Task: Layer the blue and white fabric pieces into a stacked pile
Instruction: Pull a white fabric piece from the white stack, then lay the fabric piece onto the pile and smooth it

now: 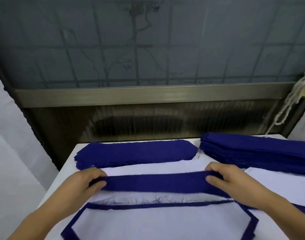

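Two hands hold one blue fabric strip stretched level across the middle of the white table. Left hand: fingers curled over the strip's left end, thumb underneath, pinching it. Behind that hand, near the table's far edge, lies a flat pile of blue pieces with rounded ends, edges slightly fanned at its left. Strip centre: held just above a white fabric piece; loose blue threads show along the gap beneath it. The white piece lies on a larger blue piece, of which only a narrow border shows around its angled outline. Right hand: fingers bent over the strip's right end, thumb pressed on its near face, gripping it. Farther right and back, a tall stack of blue pieces sits just beside the flat pile, not touching it as far as can be seen. At far right, pale cord hangs by the window frame.
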Demonstrator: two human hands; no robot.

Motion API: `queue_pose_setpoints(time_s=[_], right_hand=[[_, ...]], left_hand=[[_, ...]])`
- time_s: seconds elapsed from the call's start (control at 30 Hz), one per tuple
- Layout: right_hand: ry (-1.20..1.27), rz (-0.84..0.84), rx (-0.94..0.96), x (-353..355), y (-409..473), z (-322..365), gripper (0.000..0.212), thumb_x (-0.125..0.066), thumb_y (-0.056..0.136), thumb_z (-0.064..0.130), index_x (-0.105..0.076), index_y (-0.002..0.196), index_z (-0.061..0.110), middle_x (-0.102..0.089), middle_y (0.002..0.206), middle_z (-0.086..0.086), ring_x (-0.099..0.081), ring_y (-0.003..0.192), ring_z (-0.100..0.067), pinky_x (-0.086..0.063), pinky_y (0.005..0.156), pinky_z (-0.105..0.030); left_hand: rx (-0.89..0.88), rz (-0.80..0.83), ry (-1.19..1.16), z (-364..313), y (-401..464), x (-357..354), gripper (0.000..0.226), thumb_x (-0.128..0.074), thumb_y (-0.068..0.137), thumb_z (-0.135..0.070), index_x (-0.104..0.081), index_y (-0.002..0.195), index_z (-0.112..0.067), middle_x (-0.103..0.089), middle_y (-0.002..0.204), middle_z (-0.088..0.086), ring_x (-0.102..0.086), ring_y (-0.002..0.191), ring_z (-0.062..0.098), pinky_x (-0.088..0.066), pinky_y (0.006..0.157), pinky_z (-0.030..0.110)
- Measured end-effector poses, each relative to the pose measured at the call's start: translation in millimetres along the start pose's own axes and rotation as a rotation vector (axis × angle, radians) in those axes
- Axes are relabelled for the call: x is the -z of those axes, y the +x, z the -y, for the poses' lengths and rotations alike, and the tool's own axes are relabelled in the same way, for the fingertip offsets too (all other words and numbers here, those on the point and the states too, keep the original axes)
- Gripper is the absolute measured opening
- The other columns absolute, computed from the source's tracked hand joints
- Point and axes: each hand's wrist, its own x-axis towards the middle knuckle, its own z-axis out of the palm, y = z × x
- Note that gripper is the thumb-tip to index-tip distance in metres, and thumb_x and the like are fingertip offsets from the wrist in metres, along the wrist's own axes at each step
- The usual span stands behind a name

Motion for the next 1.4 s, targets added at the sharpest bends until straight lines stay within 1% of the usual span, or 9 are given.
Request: queue_pose_setpoints(time_s=[0.17,0.4,0.53,0.67,0.77,0.83,0.93,1.13,1.4], right_hand=[[0.110,0.197,-0.073,5,-33,-1,0.012,-0.056,0.097,0.032,-0.066,0.093,0.037,-0.069,0.096,0.020,-0.066,0.089,-0.001,-0.051,0.074,-0.017],[-0.112,-0.315,0.124,-9,-45,-3,0.016,-0.060,0.093,0.024,-0.059,0.091,0.040,-0.058,0.099,0.029,-0.057,0.094,0.002,-0.045,0.078,-0.012],[-0.318,-0.338,0.403,-41,-71,-19,0.015,-0.063,0.086,0.014,-0.065,0.088,0.029,-0.059,0.096,0.023,-0.055,0.089,0.003,-0.042,0.080,-0.015],[-0.318,-0.318,0.460,-71,-88,-38,0.007,-0.067,0.085,0.024,-0.073,0.087,0.027,-0.063,0.098,0.017,-0.056,0.091,0.004,-0.047,0.080,-0.017],[-0.288,-0.322,0.440,-69,-91,-36,0.023,-0.053,0.095,0.035,-0.074,0.089,0.027,-0.063,0.100,0.016,-0.056,0.092,0.003,-0.045,0.081,-0.015],[-0.308,-0.303,0.442,-68,-92,-36,0.011,-0.063,0.089,0.030,-0.073,0.090,0.029,-0.062,0.101,0.018,-0.055,0.092,0.004,-0.045,0.081,-0.014],[-0.288,-0.274,0.422,-67,-94,-36,0.012,-0.072,0.080,0.023,-0.071,0.088,0.031,-0.060,0.100,0.021,-0.056,0.091,0.004,-0.046,0.078,-0.016],[-0.360,-0.266,0.463,-69,-97,-28,0.007,-0.071,0.078,0.021,-0.073,0.082,0.025,-0.063,0.091,0.013,-0.059,0.083,-0.003,-0.048,0.071,-0.019],[-0.282,-0.176,0.353,-63,-92,-21,0.019,-0.074,0.083,0.032,-0.058,0.075,0.037,-0.052,0.079,0.026,-0.050,0.075,0.008,-0.042,0.068,-0.010]], left_hand=[[-0.004,0.240,-0.115,-23,-18,5,0.012,-0.059,0.093,-0.034,-0.063,0.094,-0.045,-0.062,0.093,-0.035,-0.058,0.094,-0.010,-0.048,0.078,0.009],[-0.100,-0.170,-0.085,-37,-32,10,0.032,-0.068,0.085,-0.020,-0.059,0.088,-0.050,-0.057,0.091,-0.029,-0.056,0.092,-0.006,-0.044,0.070,0.003],[-0.280,-0.044,0.012,-33,-58,-8,0.038,-0.084,0.072,-0.014,-0.068,0.082,-0.046,-0.059,0.086,-0.030,-0.056,0.088,-0.008,-0.047,0.075,0.009],[-0.356,0.113,0.119,-26,-72,-34,0.036,-0.093,0.058,-0.026,-0.071,0.078,-0.046,-0.059,0.082,-0.031,-0.053,0.080,-0.016,-0.043,0.075,0.000],[-0.332,0.096,0.035,-19,-73,-42,0.020,-0.073,0.083,-0.038,-0.066,0.091,-0.054,-0.058,0.095,-0.033,-0.048,0.100,-0.018,-0.034,0.089,-0.001],[-0.240,0.179,0.022,-17,-70,-40,0.008,-0.058,0.087,-0.054,-0.058,0.093,-0.059,-0.054,0.102,-0.037,-0.039,0.110,-0.020,-0.031,0.094,0.000],[-0.169,0.255,0.029,-24,-66,-36,0.029,-0.047,0.074,-0.079,-0.058,0.093,-0.060,-0.048,0.108,-0.043,-0.041,0.106,-0.020,-0.037,0.088,0.004],[-0.104,0.129,0.011,-31,-63,-57,0.022,-0.060,0.085,-0.054,-0.057,0.074,-0.035,-0.058,0.084,-0.017,-0.051,0.088,-0.003,-0.043,0.077,0.015],[-0.029,0.324,-0.011,-30,-53,-49,0.032,-0.062,0.067,-0.063,-0.056,0.083,-0.036,-0.054,0.094,-0.025,-0.053,0.082,-0.002,-0.048,0.070,0.017]])
